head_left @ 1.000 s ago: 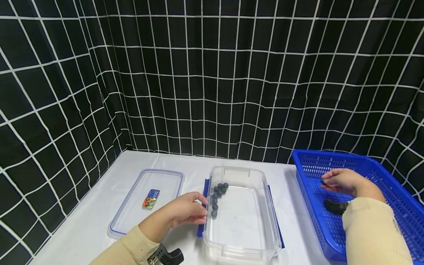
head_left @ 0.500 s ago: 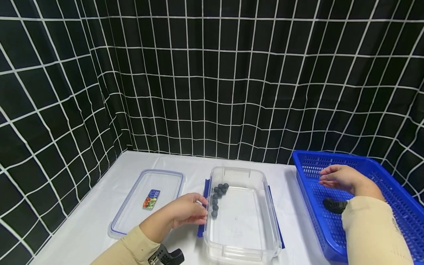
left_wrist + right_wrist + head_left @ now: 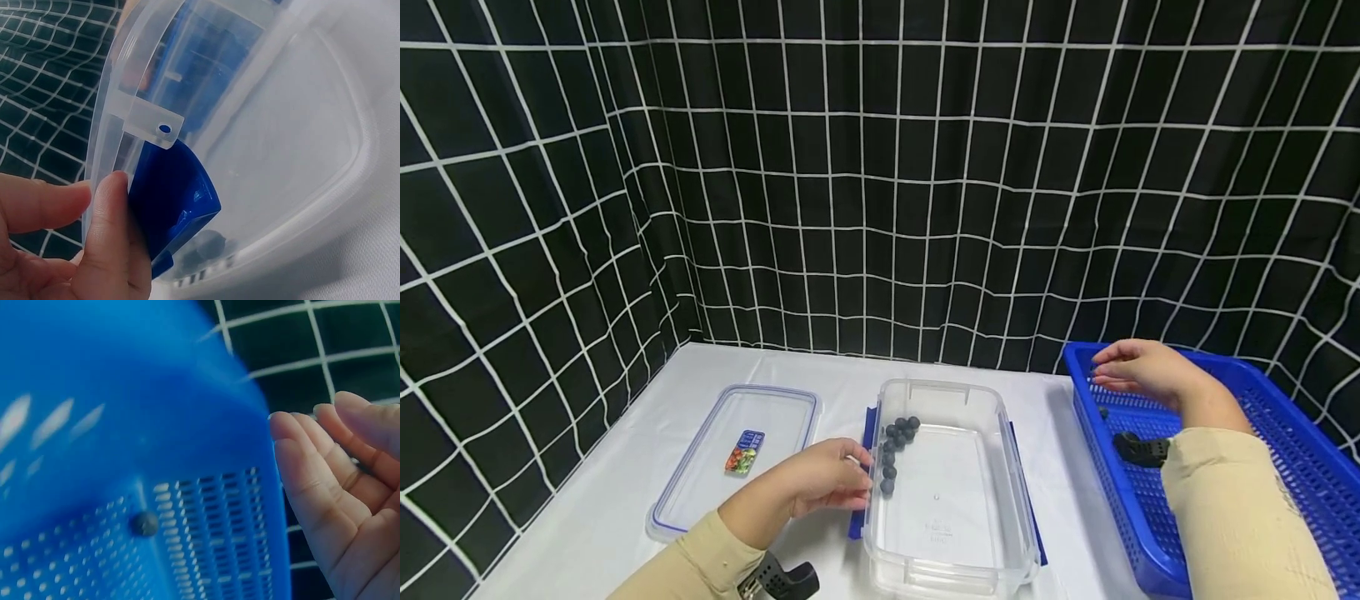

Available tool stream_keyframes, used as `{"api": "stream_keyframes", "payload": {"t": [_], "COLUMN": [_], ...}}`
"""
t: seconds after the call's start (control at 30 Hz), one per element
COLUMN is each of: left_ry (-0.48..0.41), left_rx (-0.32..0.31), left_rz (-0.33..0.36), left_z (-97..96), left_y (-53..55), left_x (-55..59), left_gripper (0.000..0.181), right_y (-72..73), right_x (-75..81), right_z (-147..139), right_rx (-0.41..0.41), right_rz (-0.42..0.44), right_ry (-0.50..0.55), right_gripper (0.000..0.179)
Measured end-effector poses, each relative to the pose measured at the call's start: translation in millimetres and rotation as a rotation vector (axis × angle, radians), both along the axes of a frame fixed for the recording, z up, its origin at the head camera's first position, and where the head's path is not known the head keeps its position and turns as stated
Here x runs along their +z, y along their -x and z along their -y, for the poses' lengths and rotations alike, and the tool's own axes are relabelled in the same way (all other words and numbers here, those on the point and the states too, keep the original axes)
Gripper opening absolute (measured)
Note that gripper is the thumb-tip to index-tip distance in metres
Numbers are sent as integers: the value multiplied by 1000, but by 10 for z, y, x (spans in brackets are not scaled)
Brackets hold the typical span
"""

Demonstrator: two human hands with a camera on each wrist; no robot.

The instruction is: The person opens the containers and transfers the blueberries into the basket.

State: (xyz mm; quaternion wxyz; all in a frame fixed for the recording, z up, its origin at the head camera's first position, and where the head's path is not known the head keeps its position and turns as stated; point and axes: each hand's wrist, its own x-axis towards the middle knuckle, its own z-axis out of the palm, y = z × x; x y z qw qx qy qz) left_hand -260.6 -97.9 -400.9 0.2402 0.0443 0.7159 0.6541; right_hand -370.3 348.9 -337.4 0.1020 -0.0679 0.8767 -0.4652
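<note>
My left hand [image 3: 831, 477] holds the left wall of a clear plastic food container [image 3: 951, 500], its thumb and finger pinching the rim in the left wrist view, beside a blue side latch [image 3: 175, 187]. Along the container's left side several dark blueberries [image 3: 887, 486] lie in a loose line. Over the far left corner of a blue mesh basket [image 3: 1157, 568] hovers my right hand [image 3: 1150, 375], fingers loosely bent. Nothing shows between those fingers in the right wrist view. One blueberry [image 3: 145, 523] lies in the basket, below the hand and apart from it.
A clear lid [image 3: 700, 475] with a blue seal and a colourful label [image 3: 745, 452] lies flat left of the container. White cloth [image 3: 842, 379] covers the table. A black curtain with a white grid [image 3: 880, 192] hangs behind and at the sides.
A dark berry seen at my right fingertips a second ago no longer shows there. That hand has moved up and left to the basket's far corner. My left hand keeps its place.
</note>
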Motion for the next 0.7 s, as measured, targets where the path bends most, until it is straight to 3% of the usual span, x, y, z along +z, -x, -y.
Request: {"api": "stream_keyframes", "payload": {"t": [0.33,0.7], "left_ry": [-2,-11], "left_rx": [-20,-21], "left_rz": [3,11], "left_z": [-6,4], "left_y": [-8,-3], "left_x": [7,-13], "left_gripper": [31,31], "right_y": [7,-42], "right_x": [231,409], "right_z": [348,969], "right_rx": [48,199], "right_rz": [-42,-95], "right_ry": [16,67], "right_gripper": [35,27]}}
